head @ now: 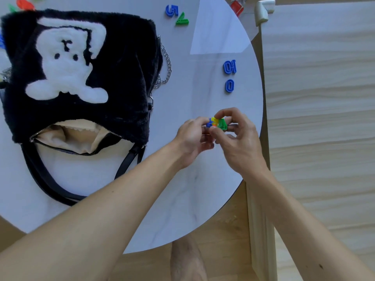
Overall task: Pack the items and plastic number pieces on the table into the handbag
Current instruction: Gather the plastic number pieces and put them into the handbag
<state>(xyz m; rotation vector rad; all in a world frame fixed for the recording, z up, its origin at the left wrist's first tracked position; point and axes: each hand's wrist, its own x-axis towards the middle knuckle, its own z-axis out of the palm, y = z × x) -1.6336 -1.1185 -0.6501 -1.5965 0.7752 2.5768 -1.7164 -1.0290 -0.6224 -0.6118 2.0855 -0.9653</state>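
Observation:
A black furry handbag point(121, 94) with a white bear patch lies on the round white table point(182, 189), its zip mouth point(75, 136) open toward me. Both hands meet right of the bag over the table. My left hand point(192, 140) pinches a blue and a yellow number piece point(211, 122). My right hand point(241, 142) holds a green number 4 point(222, 124) against them. Loose on the table lie a blue 10 point(230, 66), a blue 0 point(229, 85), a blue 5 point(172, 10) and a green 7 point(182, 19).
Red and green pieces point(23, 4) lie beyond the bag at the top left edge. A silver chain point(165, 63) hangs off the bag's right side, and black straps point(46, 179) trail toward me. A red object point(237, 7) sits at the table's far edge. A pale wooden surface point(324, 118) stands right.

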